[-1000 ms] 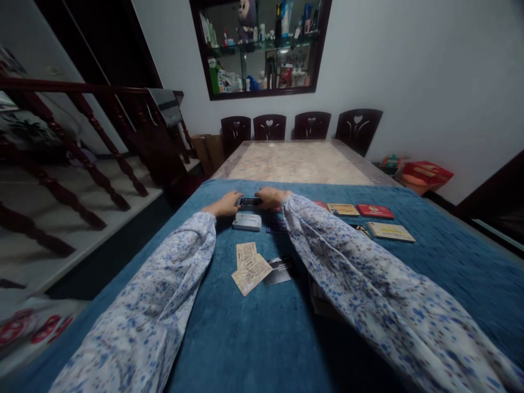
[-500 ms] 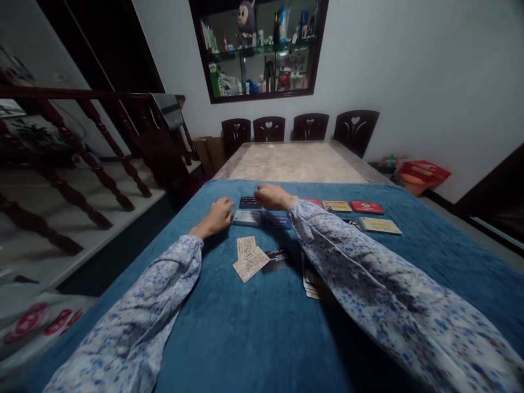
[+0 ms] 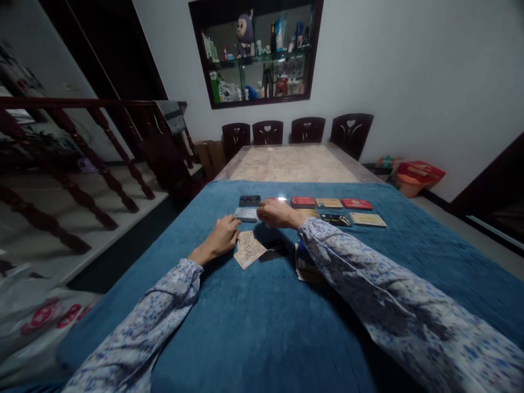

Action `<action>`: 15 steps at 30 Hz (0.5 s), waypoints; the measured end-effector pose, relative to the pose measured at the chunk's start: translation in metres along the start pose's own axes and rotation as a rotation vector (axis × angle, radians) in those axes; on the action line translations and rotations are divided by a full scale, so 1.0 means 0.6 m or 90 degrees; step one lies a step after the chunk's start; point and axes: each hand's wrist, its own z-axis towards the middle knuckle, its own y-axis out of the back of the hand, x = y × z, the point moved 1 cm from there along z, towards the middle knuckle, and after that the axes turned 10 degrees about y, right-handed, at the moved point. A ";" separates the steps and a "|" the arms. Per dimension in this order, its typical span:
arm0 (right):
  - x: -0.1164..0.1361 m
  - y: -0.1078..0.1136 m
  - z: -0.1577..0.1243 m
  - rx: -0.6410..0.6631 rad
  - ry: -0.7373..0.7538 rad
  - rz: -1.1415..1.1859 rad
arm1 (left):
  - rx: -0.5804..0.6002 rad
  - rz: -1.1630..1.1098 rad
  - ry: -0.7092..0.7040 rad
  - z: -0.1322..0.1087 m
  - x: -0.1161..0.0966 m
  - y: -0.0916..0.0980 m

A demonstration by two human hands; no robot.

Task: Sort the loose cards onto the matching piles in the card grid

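Observation:
My right hand (image 3: 278,213) is over the front row of card stacks, its fingers bent together and pointing down; what they hold, if anything, is hidden. Next to its fingertips lies the pale grey card stack (image 3: 245,214). My left hand (image 3: 223,236) hovers low, fingers loosely bent and apart, just left of the beige printed cards (image 3: 250,254), which overlap on the cloth. A black card (image 3: 275,250) lies at their right. Beneath my right forearm is a pile of cards (image 3: 305,270), partly covered by the sleeve.
Behind stand a black stack (image 3: 249,200), red stacks (image 3: 303,202) (image 3: 357,204) and an orange one (image 3: 328,203). Further right are a black-and-white stack (image 3: 334,220) and a cream stack (image 3: 368,219). A blue cloth (image 3: 245,322) covers the near tabletop; chairs (image 3: 267,132) line the far end.
My right hand has come nearer, from beside the black stack to the front row. My left hand has moved nearer, toward the beige cards. The view has shifted slightly.

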 end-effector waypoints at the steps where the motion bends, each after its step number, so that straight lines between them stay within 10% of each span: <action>1: 0.004 -0.002 -0.006 0.001 0.005 0.004 | -0.001 -0.006 -0.002 -0.006 -0.004 -0.002; 15: 0.054 -0.058 -0.042 -0.023 0.049 0.099 | 0.072 -0.042 -0.031 -0.067 -0.040 0.020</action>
